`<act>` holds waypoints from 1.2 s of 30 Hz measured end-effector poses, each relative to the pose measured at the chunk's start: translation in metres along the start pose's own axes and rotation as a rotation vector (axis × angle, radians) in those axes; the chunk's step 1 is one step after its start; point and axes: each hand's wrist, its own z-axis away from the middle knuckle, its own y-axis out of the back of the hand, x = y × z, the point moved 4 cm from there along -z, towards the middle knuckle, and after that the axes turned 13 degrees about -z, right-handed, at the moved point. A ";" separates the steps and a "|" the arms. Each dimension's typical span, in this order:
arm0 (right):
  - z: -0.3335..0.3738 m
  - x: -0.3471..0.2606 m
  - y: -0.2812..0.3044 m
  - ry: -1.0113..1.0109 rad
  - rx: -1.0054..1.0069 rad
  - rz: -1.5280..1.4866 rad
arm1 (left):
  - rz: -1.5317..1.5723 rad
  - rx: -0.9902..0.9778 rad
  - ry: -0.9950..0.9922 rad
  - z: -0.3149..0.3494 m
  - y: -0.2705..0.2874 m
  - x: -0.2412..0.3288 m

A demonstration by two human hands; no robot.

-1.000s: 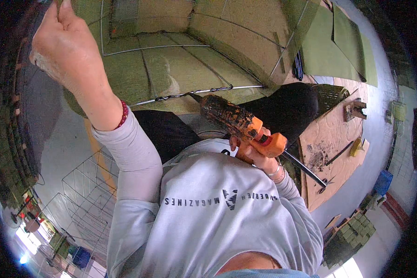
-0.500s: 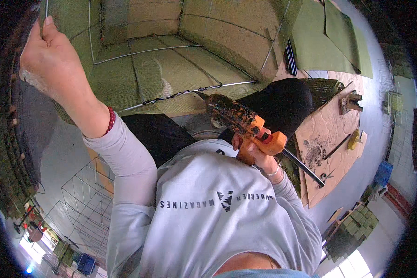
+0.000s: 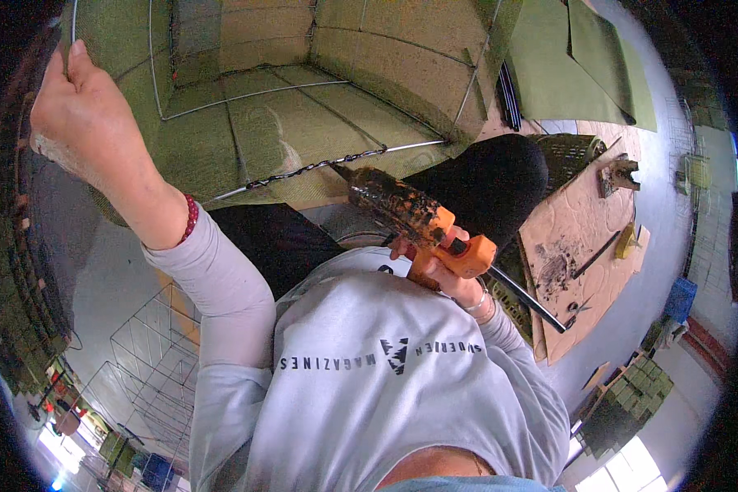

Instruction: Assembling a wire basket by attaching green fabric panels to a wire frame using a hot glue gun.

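My right hand (image 3: 455,279) is wrapped round the handle of an orange glue gun (image 3: 459,255), whose front is caked in black residue. A black glue stick (image 3: 529,299) juts from its back end. The nozzle points at the near wire of a green mesh cage on a wire frame (image 3: 336,117), where black glue (image 3: 291,174) coats part of the wire in a wavy line. Whether the tip touches the wire, I cannot tell. Up at the far left, my left hand (image 3: 82,107) pinches an upright wire edge of the cage; its lower fingers are partly hidden.
To the right lies a brown board (image 3: 574,254) with dark smears, scissors (image 3: 580,310), a yellow-handled tool (image 3: 626,243) and a small metal block (image 3: 619,175). Green sheets (image 3: 549,74) lie beyond. Wire frames (image 3: 152,344) stand at my left. My knee (image 3: 508,176) is beside the cage.
The glue gun and my right hand have shifted a little to the left, the nozzle moving along the wire. My left hand keeps its hold and has barely moved.
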 end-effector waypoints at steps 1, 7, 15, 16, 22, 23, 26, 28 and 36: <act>0.001 0.000 0.000 0.034 0.033 -0.063 | -0.003 -0.002 0.004 0.000 0.000 0.000; 0.012 0.008 0.022 0.026 0.107 0.093 | -0.072 -0.026 -0.005 -0.001 0.002 0.002; 0.005 -0.003 0.012 -0.012 0.015 0.032 | -0.041 -0.002 0.031 0.003 0.001 -0.003; 0.004 -0.003 0.010 -0.028 -0.002 0.062 | -0.058 -0.003 0.033 0.002 0.003 -0.002; 0.010 0.000 0.011 0.021 0.168 -0.171 | -0.068 -0.016 0.013 0.000 -0.007 -0.015; 0.011 0.000 0.013 0.023 0.171 -0.169 | -0.122 -0.076 0.005 0.000 -0.004 -0.010; 0.015 0.003 0.018 0.007 0.202 -0.103 | -0.088 -0.045 0.062 0.001 0.005 -0.002; 0.014 0.007 0.019 0.028 0.170 -0.128 | -0.088 -0.039 0.057 0.001 0.000 -0.007; -0.002 0.002 -0.005 0.018 0.023 0.028 | -0.092 0.020 -0.019 0.002 0.000 -0.005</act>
